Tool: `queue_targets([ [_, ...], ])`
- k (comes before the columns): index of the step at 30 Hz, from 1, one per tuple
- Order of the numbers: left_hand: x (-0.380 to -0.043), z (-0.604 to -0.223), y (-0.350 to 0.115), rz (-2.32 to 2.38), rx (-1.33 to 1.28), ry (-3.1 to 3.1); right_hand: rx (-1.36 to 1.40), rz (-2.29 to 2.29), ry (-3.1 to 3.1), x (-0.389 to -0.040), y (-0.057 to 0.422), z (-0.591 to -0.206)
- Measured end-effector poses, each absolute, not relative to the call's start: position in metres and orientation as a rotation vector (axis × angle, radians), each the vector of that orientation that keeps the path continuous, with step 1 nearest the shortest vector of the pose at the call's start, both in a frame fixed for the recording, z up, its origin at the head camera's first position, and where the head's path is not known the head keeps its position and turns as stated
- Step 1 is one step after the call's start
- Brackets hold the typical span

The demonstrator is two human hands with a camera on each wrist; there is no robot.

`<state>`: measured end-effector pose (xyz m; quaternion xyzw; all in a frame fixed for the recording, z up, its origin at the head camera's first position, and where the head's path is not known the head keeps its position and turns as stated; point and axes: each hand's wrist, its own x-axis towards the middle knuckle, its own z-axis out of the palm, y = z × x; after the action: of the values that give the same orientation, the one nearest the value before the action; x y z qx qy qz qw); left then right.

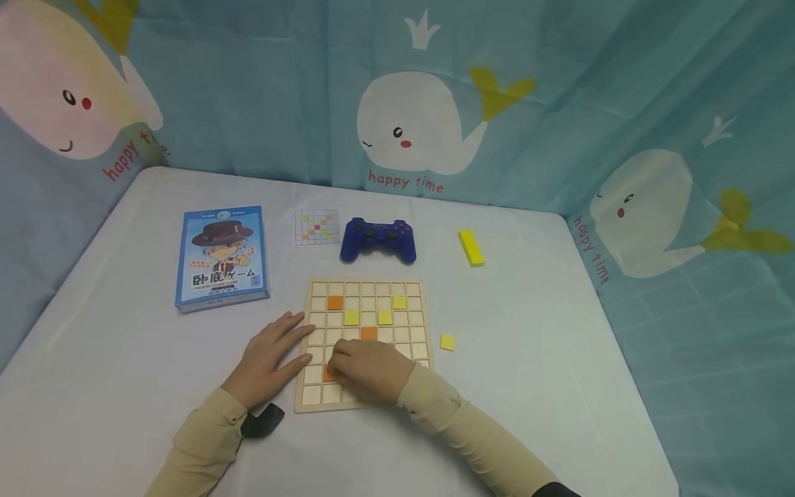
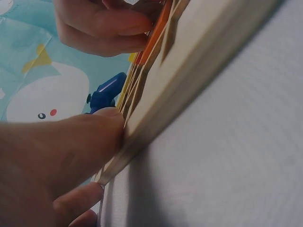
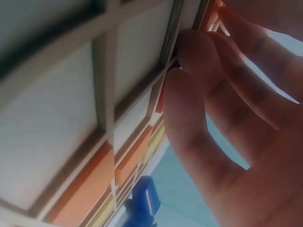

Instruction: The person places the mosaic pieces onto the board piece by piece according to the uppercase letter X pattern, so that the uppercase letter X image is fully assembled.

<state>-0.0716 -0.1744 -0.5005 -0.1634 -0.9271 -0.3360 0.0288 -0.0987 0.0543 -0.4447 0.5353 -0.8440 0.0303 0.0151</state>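
Note:
A square wooden grid board (image 1: 313,396) lies on the white table with orange and yellow square tiles in some cells. My left hand (image 1: 266,362) rests at its left edge, fingers spread, the thumb (image 2: 102,130) touching the edge in the left wrist view. Over the board's lower part is my right hand (image 1: 369,369), its curled fingertips at an orange tile (image 1: 329,373) in a lower-left cell. They seem to pinch this tile, though the contact is partly hidden. In the right wrist view, the thumb and fingers (image 3: 189,52) meet the board, with a red tile (image 3: 160,101) partly behind them.
One loose yellow tile (image 1: 447,342) lies right of the board. Behind it are a yellow bar (image 1: 471,248), a blue game controller (image 1: 378,239) and a small printed pattern card (image 1: 317,228). A blue game box (image 1: 222,257) lies at the left. A whale-print curtain (image 1: 279,90) hangs behind.

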Motion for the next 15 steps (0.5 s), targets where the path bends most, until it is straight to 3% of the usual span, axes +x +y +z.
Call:
queue_targets([
  [15,-0.072,-0.499,-0.174,-1.023,-0.522,-2.837,1.606,0.146,-2.764,-0.105,0.074,-0.434],
])
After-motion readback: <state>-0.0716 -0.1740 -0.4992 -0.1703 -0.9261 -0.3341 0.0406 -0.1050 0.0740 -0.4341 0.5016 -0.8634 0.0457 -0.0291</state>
